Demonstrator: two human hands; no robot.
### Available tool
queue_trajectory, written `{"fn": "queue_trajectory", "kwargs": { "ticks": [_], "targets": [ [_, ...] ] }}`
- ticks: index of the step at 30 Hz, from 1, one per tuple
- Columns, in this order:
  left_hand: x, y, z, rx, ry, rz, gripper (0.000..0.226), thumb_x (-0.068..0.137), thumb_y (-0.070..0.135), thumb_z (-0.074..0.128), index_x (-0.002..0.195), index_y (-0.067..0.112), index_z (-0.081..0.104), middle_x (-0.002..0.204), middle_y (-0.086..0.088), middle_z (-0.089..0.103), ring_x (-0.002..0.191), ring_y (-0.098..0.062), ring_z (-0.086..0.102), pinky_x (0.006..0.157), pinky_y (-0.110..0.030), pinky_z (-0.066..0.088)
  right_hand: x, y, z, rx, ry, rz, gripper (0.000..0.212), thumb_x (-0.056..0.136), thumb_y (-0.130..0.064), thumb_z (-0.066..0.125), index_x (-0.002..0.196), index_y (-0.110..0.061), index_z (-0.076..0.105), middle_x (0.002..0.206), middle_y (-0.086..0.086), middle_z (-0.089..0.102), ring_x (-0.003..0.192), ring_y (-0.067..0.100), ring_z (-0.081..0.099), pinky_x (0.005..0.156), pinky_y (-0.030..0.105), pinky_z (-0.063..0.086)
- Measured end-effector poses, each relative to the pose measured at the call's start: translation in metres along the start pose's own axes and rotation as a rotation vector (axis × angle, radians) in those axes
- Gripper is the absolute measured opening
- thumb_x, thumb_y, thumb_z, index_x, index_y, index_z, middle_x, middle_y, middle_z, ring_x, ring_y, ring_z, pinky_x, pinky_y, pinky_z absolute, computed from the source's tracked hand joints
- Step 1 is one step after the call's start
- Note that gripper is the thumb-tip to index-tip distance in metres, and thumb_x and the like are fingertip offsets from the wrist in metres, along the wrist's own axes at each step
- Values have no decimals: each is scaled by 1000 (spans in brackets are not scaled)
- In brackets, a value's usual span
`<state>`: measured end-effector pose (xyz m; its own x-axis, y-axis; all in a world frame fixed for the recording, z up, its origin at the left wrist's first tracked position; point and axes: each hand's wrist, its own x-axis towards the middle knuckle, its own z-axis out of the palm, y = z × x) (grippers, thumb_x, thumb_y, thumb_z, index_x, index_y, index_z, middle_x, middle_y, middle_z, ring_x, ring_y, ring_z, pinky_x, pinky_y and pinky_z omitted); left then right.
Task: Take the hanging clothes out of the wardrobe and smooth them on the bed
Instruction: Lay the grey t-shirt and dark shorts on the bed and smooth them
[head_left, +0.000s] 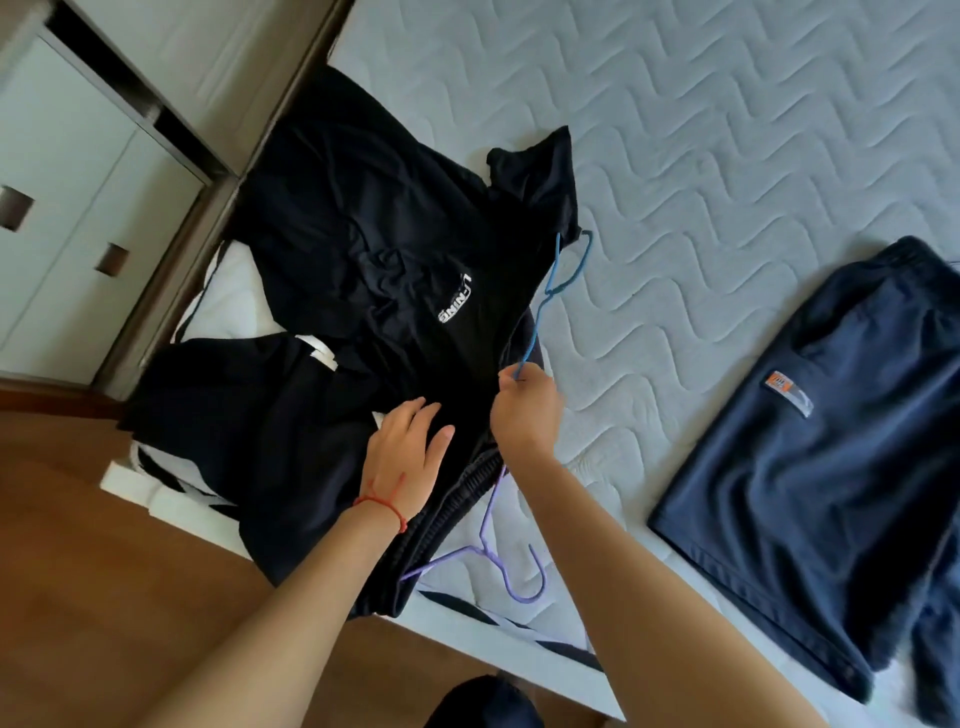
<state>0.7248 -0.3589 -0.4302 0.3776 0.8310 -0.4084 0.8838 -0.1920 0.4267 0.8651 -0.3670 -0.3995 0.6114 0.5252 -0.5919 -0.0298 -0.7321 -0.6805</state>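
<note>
Head view: two hangers; left hand (410, 447) flat on black clothes (363, 249), right hand (524, 410) pinching blue hanger (558, 280)

- Black garment (395, 270): spread rumpled on the near-left part of the bed (727, 156), white lettering on its front, creases across the middle, its left edge hanging over the bed's side.
- Blue hanger (550, 291): thin wire, lying along the black garment's right edge, hook end far, partly tucked in the fabric.
- Purple hanger (498, 561): at the near edge of the bed, partly under dark fabric.
- Navy shorts (810, 467): laid flat at right, well apart, orange patch showing.
</note>
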Motion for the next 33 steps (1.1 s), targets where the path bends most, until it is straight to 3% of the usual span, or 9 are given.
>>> {"fn": "queue_trajectory", "kwargs": {
  "ticks": [5, 10, 14, 17, 21, 28, 31, 33],
  "targets": [
    [-17, 33, -22, -52, 68, 53, 42, 95, 31, 43, 131, 9, 48, 139, -6, 45, 134, -20, 35, 107, -38, 36, -24, -1, -78, -96, 76, -68, 23, 87, -5, 39, 96, -12, 59, 85, 7, 60, 78, 27, 52, 66, 29, 36],
    [-37, 90, -53, -136, 222, 137, 39, 94, 25, 47, 129, 9, 49, 136, -6, 47, 133, -19, 35, 107, -36, 35, -60, -5, -151, -202, 122, -163, 25, 88, -5, 39, 101, -16, 57, 92, 10, 63, 83, 30, 54, 66, 29, 33],
    [-56, 144, -76, -195, 353, 244, 39, 93, 24, 49, 130, 11, 49, 135, -5, 48, 131, -19, 37, 105, -32, 34, -105, -9, -217, -325, 222, -292, 25, 88, -4, 38, 101, -17, 55, 81, 9, 55, 80, 30, 46, 67, 33, 34],
    [-74, 191, -98, -218, 429, 354, 40, 92, 20, 51, 130, 8, 48, 135, -9, 49, 130, -22, 38, 104, -28, 33, -139, -1, -274, -427, 284, -398, 25, 89, -3, 39, 103, -17, 55, 76, 3, 54, 83, 32, 54, 69, 35, 39],
    [-101, 254, -120, -218, 475, 463, 41, 91, 16, 51, 132, 7, 46, 136, -11, 47, 130, -25, 38, 106, -31, 32, -183, 12, -343, -529, 361, -455, 27, 92, -6, 39, 109, -19, 57, 99, 7, 68, 83, 30, 58, 61, 31, 34],
    [-153, 333, -130, -91, 458, 645, 45, 89, 10, 52, 134, 10, 45, 143, -10, 42, 134, -27, 35, 107, -45, 35, -262, 21, -434, -430, 548, -592, 23, 96, -14, 41, 102, -18, 63, 111, 3, 66, 98, 31, 60, 72, 37, 44],
    [-178, 354, -135, -117, 508, 673, 38, 86, 3, 53, 124, 8, 56, 137, -11, 49, 129, -28, 42, 104, -47, 38, -293, 23, -472, -409, 619, -695, 21, 94, -14, 44, 99, -18, 64, 109, 1, 68, 97, 31, 61, 75, 38, 45],
    [-197, 365, -142, -126, 561, 748, 25, 83, 9, 52, 102, 4, 68, 113, -14, 65, 108, -31, 60, 91, -44, 48, -311, 23, -496, -380, 679, -778, 19, 93, -12, 47, 96, -17, 66, 106, -1, 69, 95, 29, 62, 76, 38, 45]
  ]
}}
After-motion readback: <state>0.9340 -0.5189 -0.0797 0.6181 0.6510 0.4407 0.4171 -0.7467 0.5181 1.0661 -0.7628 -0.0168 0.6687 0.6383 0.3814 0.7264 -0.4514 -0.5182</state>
